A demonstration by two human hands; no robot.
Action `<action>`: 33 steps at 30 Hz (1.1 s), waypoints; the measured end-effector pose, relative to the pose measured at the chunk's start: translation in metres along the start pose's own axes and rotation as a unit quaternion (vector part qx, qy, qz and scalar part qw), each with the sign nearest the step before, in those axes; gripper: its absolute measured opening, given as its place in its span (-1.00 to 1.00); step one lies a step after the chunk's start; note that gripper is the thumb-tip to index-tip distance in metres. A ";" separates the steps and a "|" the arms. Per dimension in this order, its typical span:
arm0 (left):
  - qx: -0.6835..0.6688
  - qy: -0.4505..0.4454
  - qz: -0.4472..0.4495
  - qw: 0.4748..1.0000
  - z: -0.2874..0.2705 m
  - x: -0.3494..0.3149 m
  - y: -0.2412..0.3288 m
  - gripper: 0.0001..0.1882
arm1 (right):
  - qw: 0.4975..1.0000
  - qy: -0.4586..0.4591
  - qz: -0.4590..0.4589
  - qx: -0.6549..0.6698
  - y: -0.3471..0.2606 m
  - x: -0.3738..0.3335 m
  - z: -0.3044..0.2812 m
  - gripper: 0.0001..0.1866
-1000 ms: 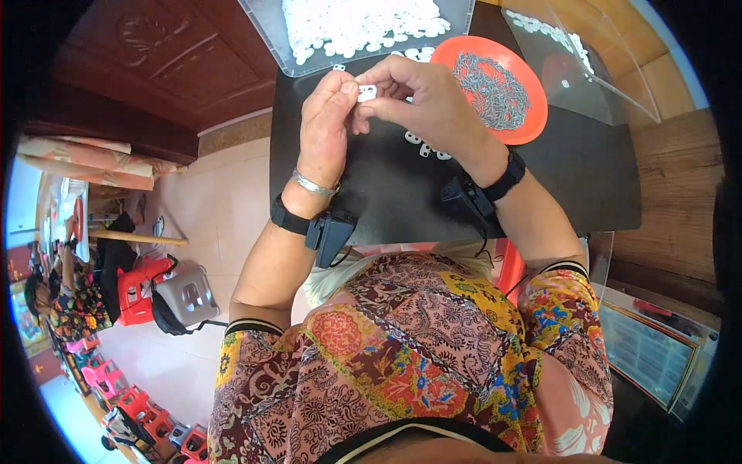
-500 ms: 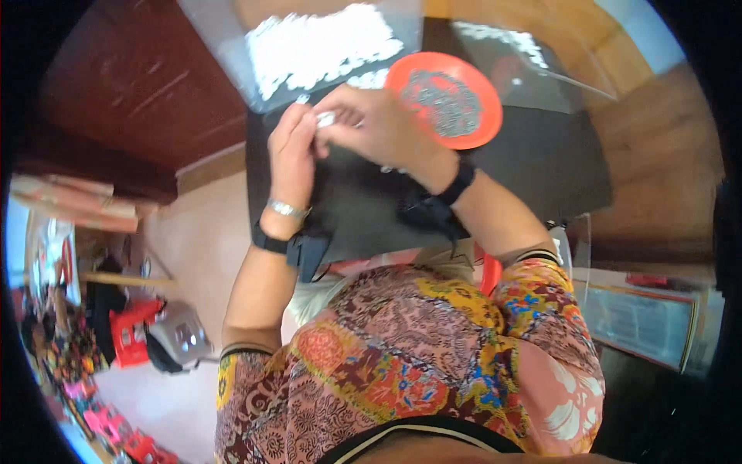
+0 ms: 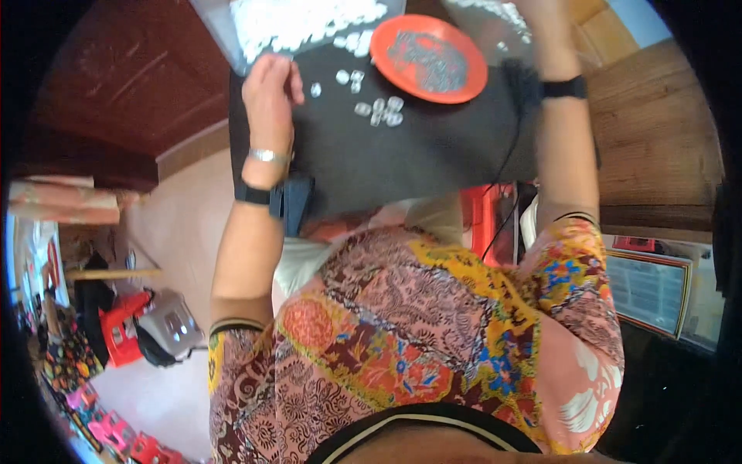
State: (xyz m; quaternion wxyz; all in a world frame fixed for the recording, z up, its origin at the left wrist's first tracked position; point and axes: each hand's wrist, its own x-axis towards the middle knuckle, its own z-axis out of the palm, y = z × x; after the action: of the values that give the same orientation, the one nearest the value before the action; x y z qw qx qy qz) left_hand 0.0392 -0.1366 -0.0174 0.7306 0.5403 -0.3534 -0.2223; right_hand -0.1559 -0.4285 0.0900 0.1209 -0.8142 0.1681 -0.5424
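Note:
My left hand (image 3: pixel 270 91) is over the left edge of the dark table top (image 3: pixel 402 166), just below a clear tray (image 3: pixel 215 29) heaped with small white pieces. Its fingers are curled in, and whatever they may hold is hidden. My right hand (image 3: pixel 542 23) reaches to the far right at the picture's top edge, smeared by motion, beside a second clear tray (image 3: pixel 475 27) with fewer white pieces. Between the hands sits an orange plate (image 3: pixel 380 63) bearing many tiny grey metal-looking bits. Several loose white pieces (image 3: pixel 379 110) lie on the dark surface below the plate.
A black cable (image 3: pixel 510 147) runs down the table's right side and over its front edge. A red plastic item (image 3: pixel 479 220) is below that edge. To the right stands a wooden panel (image 3: pixel 657 147); a grey and red bag-like object (image 3: pixel 170 323) is on the floor at left.
My hands were together around a small white piece. They have come apart: my right hand has swung far right, and my left stays at the left. More loose white pieces now show.

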 end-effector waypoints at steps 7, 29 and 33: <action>-0.038 0.039 -0.050 0.997 -0.008 0.013 -0.012 -0.81 | 0.986 -0.148 0.071 -0.021 -0.079 -0.052 0.017 -0.84; 0.042 -0.069 -0.151 0.985 -0.008 0.003 -0.014 -0.79 | 0.915 -0.403 -0.018 0.021 -0.109 -0.102 0.122 -0.83; 0.027 -0.106 -0.107 0.988 -0.002 -0.002 -0.015 -0.84 | 0.898 -0.387 0.138 0.160 -0.117 -0.102 0.128 -0.78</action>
State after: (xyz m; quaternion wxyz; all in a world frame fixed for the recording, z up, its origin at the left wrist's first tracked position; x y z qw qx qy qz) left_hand 0.0401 -0.1385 -0.0321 0.6464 0.5676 -0.3748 -0.3457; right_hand -0.0570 -0.2787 -0.0001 0.3782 -0.8984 0.1298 -0.1818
